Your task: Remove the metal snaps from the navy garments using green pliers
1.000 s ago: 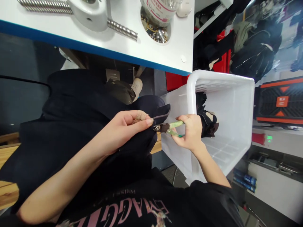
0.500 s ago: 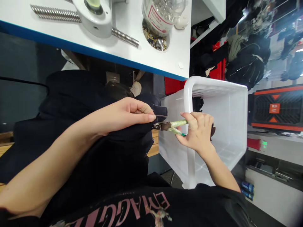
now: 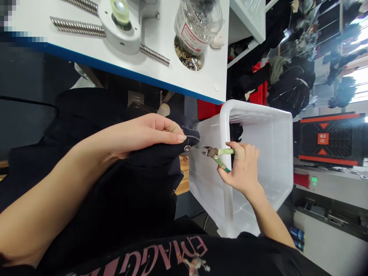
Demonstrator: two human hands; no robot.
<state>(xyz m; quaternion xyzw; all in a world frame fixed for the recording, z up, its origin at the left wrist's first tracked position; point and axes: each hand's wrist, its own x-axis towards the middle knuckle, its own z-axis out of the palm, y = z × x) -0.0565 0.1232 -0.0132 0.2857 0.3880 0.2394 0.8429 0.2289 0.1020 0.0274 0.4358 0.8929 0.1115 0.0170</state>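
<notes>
- My left hand (image 3: 143, 132) lies flat on a dark garment (image 3: 120, 180) spread over my lap, fingers closed down on a fold of it; one finger wears a tan bandage near the tip.
- Just past those fingertips, a small metal snap button (image 3: 187, 148) shows at the edge of the fold — the cloth strip there juts toward the bin.
- My right hand (image 3: 243, 168) is wrapped shut around the pale green handles of a pair of cutters (image 3: 217, 155).
- The cutter head points left at the snap button, its tips slightly apart and clear of the cloth; a small gap separates the two.
- Behind the right hand stands a white plastic bin (image 3: 276, 153), tipped so its opening faces me — the hand and tool sit in front of its rim.
- Dark cloth lies inside the bin at its upper left corner, partly hidden by the rim.
- Above, a white table with a blue edge (image 3: 161, 46) carries a coiled metal hose (image 3: 77, 27), a white round fitting (image 3: 120, 27) and a clear jar (image 3: 198, 23) of small metal parts.
</notes>
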